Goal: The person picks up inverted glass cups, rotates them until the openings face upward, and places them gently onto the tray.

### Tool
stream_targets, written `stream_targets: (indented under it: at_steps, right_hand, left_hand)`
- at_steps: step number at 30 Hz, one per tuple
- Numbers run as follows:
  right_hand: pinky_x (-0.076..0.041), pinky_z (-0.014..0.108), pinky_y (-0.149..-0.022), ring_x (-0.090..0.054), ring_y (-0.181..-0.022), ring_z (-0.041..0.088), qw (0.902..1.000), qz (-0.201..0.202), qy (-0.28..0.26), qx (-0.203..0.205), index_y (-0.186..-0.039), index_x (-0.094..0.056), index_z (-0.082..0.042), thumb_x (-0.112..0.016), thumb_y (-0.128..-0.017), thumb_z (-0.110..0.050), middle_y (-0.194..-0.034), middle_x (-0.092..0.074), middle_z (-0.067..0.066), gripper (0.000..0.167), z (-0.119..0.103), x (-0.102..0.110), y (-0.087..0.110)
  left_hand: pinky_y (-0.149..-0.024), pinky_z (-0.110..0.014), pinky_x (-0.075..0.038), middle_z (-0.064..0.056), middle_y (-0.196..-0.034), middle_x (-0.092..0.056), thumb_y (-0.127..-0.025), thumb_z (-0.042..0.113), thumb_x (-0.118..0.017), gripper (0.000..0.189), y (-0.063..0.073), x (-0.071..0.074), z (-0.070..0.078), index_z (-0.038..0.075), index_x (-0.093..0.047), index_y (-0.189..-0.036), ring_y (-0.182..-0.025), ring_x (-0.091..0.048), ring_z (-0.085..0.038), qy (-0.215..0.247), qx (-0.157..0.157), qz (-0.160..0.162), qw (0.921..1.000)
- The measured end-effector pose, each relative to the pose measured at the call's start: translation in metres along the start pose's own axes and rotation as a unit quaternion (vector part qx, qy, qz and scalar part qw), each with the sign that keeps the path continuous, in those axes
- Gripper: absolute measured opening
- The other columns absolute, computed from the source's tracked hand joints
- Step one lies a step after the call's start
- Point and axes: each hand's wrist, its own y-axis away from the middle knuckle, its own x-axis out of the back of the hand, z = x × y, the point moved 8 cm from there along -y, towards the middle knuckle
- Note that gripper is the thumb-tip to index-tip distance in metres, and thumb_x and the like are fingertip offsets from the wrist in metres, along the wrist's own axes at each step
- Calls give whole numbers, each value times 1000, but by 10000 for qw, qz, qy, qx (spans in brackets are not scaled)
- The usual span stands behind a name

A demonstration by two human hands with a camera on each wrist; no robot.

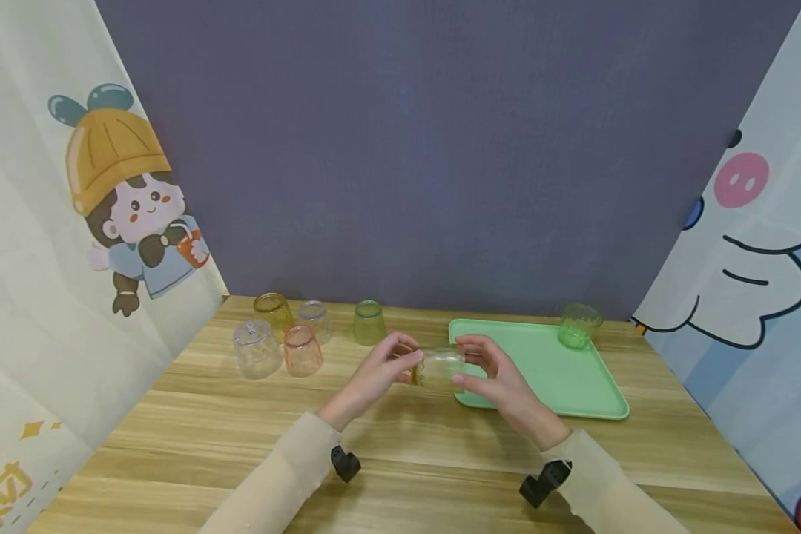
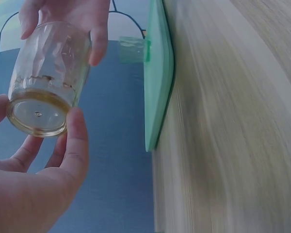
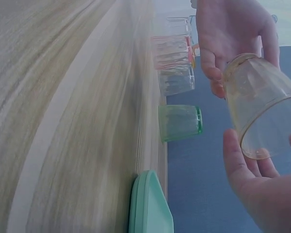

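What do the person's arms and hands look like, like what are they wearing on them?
Both arms have long, cream-coloured sleeves that reach to the wrists. A small, blocky black device sits at each cuff, on the side facing the other arm. The left hand and right hand are bare, without gloves. I see no cables.

The held glass (image 1: 442, 369) is pale amber, the tray (image 1: 541, 374) mint green.
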Motion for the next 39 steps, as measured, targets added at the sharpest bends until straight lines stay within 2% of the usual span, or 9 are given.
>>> stream_targets:
  at_steps: [8,13,18,24,28,34,39]
  right_hand:
    - [-53,38,-92,-44,-132,40,9999,-102,118,43,-146,-46,-6,-71,-95,-13,-144,-48,22,57,-3,2,1]
    - [-53,42,-93,-44,-132,41,9993,-190,308,21,-144,-49,-9,-73,-95,-14,-144,-49,18,55,-3,5,1]
    - [-52,45,-92,-43,-131,48,9983,-232,534,64,-142,-52,-9,-74,-93,-14,-141,-51,18,53,-3,8,0]
    - [-51,45,-93,-48,-129,40,9962,-256,814,-152,-142,-53,-12,-76,-93,-18,-139,-52,17,55,1,12,-3]
    - [-53,45,-93,-48,-129,39,9941,-294,1019,-207,-141,-53,-13,-76,-93,-18,-138,-52,17,54,1,17,-3]
    - [-52,46,-95,-50,-127,40,9894,-379,1400,-103,-140,-54,-11,-76,-93,-16,-135,-54,17,51,-4,24,-3]
    - [-52,45,-93,-50,-127,40,9831,-519,1750,-109,-139,-55,-12,-76,-93,-19,-135,-54,16,51,-8,29,-4]
  left_hand:
    - [-82,-37,-58,-17,-115,-64,-102,21,-61,35,0,-1,0,-5,-55,-124,-98,-62,-20,-265,-85,-202,9994]
    - [-82,-37,-58,-12,-113,-66,-104,25,-60,34,1,-2,2,-2,-57,-124,-98,-64,-20,-797,-168,-355,9960]
    - [-86,-39,-54,-6,-112,-67,-103,31,-61,33,5,0,4,5,-61,-124,-100,-62,-19,-1588,-250,-355,9864]
    - [-84,-38,-52,-2,-107,-66,-102,35,-61,35,8,2,5,9,-64,-126,-97,-61,-17,-2296,-326,-380,9720]
    - [-86,-40,-52,-3,-111,-66,-103,36,-59,37,9,5,7,10,-63,-129,-100,-60,-18,-2838,-384,-352,9575]
    - [-95,-48,-51,-8,-126,-64,-103,42,-58,41,12,10,11,13,-63,-131,-115,-60,-27,-3864,-492,-161,9209]
    - [-96,-49,-51,-10,-127,-63,-102,40,-58,41,14,18,15,10,-64,-131,-117,-60,-29,-4267,-409,-76,9035]
